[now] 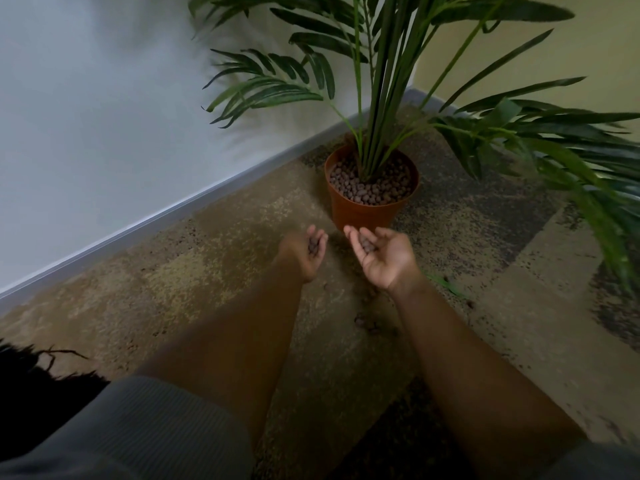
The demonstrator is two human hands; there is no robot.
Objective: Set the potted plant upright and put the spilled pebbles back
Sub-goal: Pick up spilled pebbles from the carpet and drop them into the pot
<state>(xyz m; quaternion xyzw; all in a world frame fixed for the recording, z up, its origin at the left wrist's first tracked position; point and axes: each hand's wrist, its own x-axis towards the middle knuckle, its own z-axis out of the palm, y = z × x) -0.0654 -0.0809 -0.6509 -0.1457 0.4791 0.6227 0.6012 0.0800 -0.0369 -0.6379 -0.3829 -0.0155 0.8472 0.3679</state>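
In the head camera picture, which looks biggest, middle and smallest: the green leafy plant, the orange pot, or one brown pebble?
1. Green leafy palm plant
2. Round orange plastic pot
3. One brown pebble in the pot

No writing, label, brand, number or sign can be read anywhere from where I stand.
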